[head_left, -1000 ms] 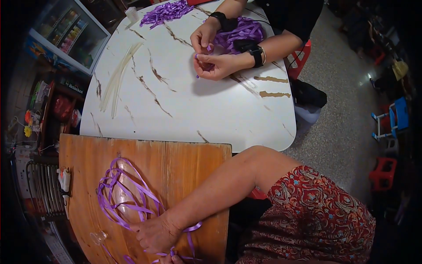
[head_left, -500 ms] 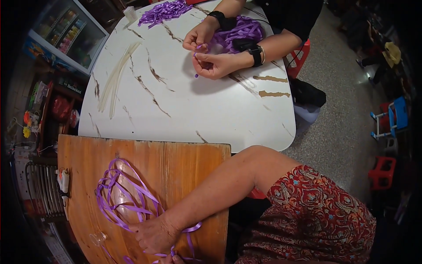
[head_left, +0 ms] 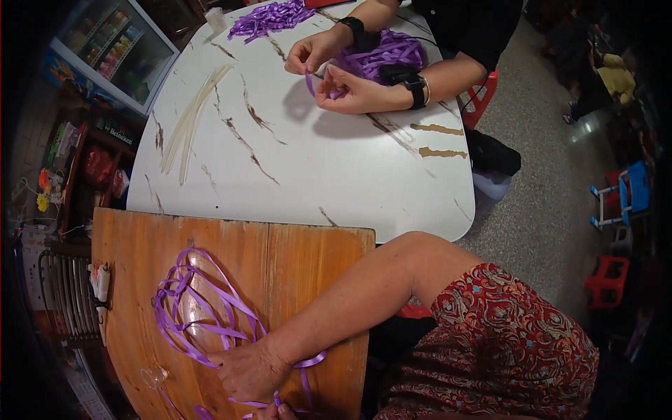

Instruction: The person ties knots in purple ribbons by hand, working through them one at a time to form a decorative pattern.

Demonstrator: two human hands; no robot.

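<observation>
My right arm reaches in from the right, and its hand [head_left: 248, 372] is curled, back up, over the brown wooden table [head_left: 315, 269]. Shiny purple ribbon [head_left: 227, 304] lies in loose loops on the wood and runs under this hand, which grips it; the fingertips are mostly hidden. At the lower edge only the fingers of my left hand [head_left: 278, 414] show, pinched on a small twisted bit of purple ribbon beside the right hand. A loose ribbon strand crosses the table between and beyond the hands.
A co-worker's hands [head_left: 339, 84] hold purple ribbon over the adjoining white table [head_left: 336, 182]. Purple ribbon heaps [head_left: 273, 17] and pale clear strips [head_left: 192, 126] lie there. A small clear cup [head_left: 154, 376] stands left of my hands. Red and blue stools are at right.
The co-worker's hands have shifted, and a strand of ribbon now hangs between them. My own hands have hardly moved; the whole view has shifted slightly.
</observation>
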